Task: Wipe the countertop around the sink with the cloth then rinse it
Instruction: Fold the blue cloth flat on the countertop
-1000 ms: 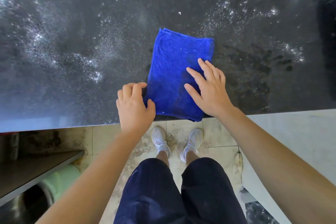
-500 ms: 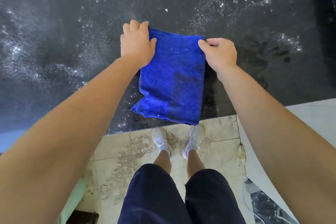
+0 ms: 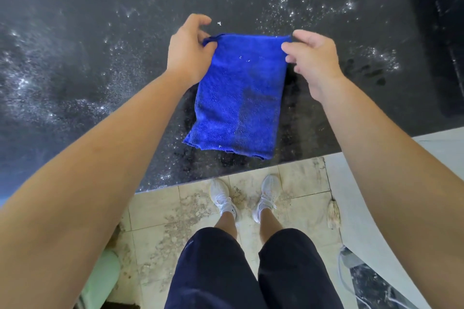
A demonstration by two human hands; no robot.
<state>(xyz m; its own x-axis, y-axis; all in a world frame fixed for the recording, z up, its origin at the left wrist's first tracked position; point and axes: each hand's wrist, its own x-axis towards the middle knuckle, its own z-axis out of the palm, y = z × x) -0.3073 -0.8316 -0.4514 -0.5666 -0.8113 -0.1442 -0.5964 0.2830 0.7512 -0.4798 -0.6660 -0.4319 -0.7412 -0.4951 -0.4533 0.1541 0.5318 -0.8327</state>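
Countertop: dark speckled stone point(image 3: 75, 45), wet, with bright water droplets point(image 3: 313, 5) scattered across it and darker wet prints point(image 3: 369, 73) at the right.
Cloth: a blue terry cloth point(image 3: 238, 98) lies folded into an oblong on the countertop, long side running away from the person. Its near edge sits just inside the counter's front edge, and a darker damp patch shows near its middle.
Left hand: the left hand point(image 3: 188, 50) pinches the cloth's far left corner between thumb and curled fingers. A small loop of blue fabric pokes out at the thumb.
Right hand: the right hand point(image 3: 313, 57) holds the far right corner with thumb and forefinger. The other fingers are loosely curled and blurred, so the exact hold is hard to make out.
Below: pale stained floor tiles point(image 3: 163, 213), white shoes point(image 3: 222, 195) and dark shorts point(image 3: 213, 271). A white panel point(image 3: 364, 208) stands at the right.
Writing: a small dark mark on one sock, too small to read.
Change: half a second ago both hands pressed knuckles-down on the far corners and the near right corner overhung the edge. Now both hands have come up into pinches and the whole cloth lies on the stone.
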